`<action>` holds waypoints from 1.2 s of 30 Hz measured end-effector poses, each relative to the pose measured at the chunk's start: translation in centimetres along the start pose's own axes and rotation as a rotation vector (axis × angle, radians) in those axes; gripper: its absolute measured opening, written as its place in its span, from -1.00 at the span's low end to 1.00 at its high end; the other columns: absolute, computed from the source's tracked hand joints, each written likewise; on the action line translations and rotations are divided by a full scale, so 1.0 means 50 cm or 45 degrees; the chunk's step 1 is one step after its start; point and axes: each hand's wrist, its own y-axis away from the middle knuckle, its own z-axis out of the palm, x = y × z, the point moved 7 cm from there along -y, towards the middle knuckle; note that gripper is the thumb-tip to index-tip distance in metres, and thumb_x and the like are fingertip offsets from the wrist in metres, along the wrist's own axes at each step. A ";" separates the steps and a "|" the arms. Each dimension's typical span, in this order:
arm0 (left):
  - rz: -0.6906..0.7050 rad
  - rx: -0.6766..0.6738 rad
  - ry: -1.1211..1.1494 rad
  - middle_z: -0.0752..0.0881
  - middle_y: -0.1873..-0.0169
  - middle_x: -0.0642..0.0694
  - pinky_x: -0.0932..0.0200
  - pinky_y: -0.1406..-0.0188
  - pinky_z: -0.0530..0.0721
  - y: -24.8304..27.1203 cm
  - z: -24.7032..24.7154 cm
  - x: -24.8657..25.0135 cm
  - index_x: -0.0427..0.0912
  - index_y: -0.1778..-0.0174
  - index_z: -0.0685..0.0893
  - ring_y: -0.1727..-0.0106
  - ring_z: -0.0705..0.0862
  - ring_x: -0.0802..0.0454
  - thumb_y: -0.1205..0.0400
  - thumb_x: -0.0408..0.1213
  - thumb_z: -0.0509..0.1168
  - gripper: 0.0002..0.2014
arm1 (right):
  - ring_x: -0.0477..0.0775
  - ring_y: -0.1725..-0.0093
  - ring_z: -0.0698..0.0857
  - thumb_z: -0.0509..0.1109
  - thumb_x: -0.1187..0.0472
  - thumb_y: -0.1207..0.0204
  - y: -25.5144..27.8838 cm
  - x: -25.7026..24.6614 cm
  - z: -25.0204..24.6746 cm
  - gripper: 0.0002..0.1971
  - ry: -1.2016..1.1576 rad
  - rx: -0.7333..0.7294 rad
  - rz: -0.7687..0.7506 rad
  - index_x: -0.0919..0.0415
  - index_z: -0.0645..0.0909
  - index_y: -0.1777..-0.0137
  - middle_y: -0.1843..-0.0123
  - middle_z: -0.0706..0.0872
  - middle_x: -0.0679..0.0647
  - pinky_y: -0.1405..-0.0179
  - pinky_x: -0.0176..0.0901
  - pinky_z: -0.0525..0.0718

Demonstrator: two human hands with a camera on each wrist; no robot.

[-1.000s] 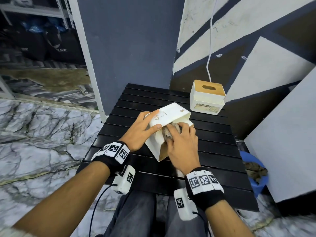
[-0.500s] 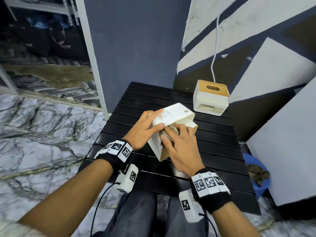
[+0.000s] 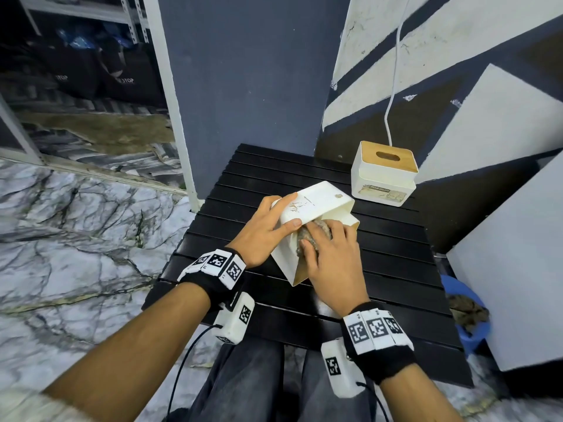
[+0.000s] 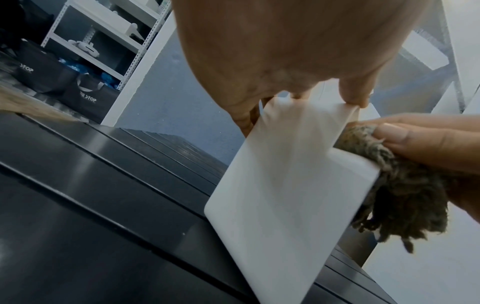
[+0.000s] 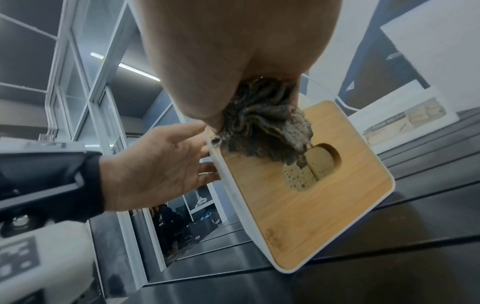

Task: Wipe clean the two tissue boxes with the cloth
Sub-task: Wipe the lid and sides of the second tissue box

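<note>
left hand [image 3: 264, 228] holds the tipped box [image 3: 316, 205]; right hand [image 3: 330, 257] grips the cloth [image 3: 310, 236], rubbing. next, the other box [image 3: 382, 175].

Near tissue box [image 3: 316, 205]: smooth white plastic walls, matt, scuffed on one face; lid [image 5: 306, 185] showing light wood grain. Cloth [image 5: 262, 131]: shaggy, looped grey-brown fibre, looking rough. Table [image 3: 396, 269]: black slats giving a semi-gloss sheen. Far tissue box [image 3: 384, 175]: same white plastic, wood-look top.

On the table [image 3: 396, 269], 1 tilted box [image 3: 316, 205] sits before another box [image 3: 384, 175].
</note>
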 end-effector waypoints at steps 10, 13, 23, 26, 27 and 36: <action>0.008 -0.009 -0.036 0.27 -0.49 0.00 0.42 -0.34 0.27 0.000 -0.002 0.002 0.10 -0.71 0.18 -0.44 0.39 0.12 -0.79 -0.01 0.11 -0.45 | 0.11 -0.24 0.37 0.13 0.02 -0.59 0.019 -0.051 0.005 -0.62 -0.030 -0.068 -0.106 0.02 0.55 -0.34 -0.29 0.51 0.03 -0.27 0.00 0.49; 0.006 -0.030 -0.077 0.26 -0.48 -0.01 0.39 -0.34 0.26 -0.001 -0.001 0.006 0.10 -0.72 0.15 -0.43 0.37 0.11 -0.78 0.00 0.09 -0.44 | 0.09 -0.25 0.37 0.05 0.00 -0.61 0.040 -0.042 -0.007 -0.57 -0.049 -0.115 -0.173 0.00 0.50 -0.43 -0.30 0.49 0.02 -0.32 -0.04 0.47; -0.037 -0.069 -0.049 0.25 -0.49 0.01 0.60 -0.23 0.24 -0.004 -0.002 0.003 0.07 -0.74 0.13 -0.44 0.34 0.17 -0.80 -0.02 0.09 -0.44 | 0.14 -0.12 0.40 -0.05 -0.02 -0.61 -0.003 -0.045 0.015 -0.56 -0.037 -0.052 -0.030 0.06 0.59 -0.26 -0.21 0.54 0.08 -0.10 0.03 0.55; -0.030 -0.069 -0.067 0.25 -0.49 0.00 0.64 -0.19 0.25 -0.005 -0.006 0.004 0.05 -0.74 0.13 -0.44 0.35 0.16 -0.79 -0.02 0.09 -0.43 | 0.15 -0.16 0.38 0.05 0.01 -0.62 -0.005 -0.045 0.018 -0.62 -0.089 -0.024 0.024 0.07 0.59 -0.27 -0.25 0.52 0.11 -0.17 0.06 0.53; -0.024 -0.073 -0.067 0.25 -0.49 0.00 0.60 -0.23 0.25 -0.004 -0.007 0.004 0.05 -0.74 0.13 -0.45 0.35 0.15 -0.79 -0.02 0.09 -0.42 | 0.15 -0.18 0.37 0.10 0.01 -0.63 -0.002 -0.045 0.019 -0.63 -0.085 -0.040 0.005 0.06 0.57 -0.32 -0.27 0.51 0.10 -0.21 0.05 0.51; -0.026 -0.083 -0.063 0.25 -0.47 0.02 0.47 -0.28 0.30 -0.007 -0.004 -0.002 0.10 -0.73 0.14 -0.43 0.38 0.13 -0.78 0.00 0.11 -0.42 | 0.16 -0.17 0.41 0.26 -0.01 -0.57 -0.003 -0.032 0.002 -0.61 -0.045 -0.050 -0.095 0.05 0.54 -0.38 -0.24 0.53 0.10 -0.24 0.01 0.51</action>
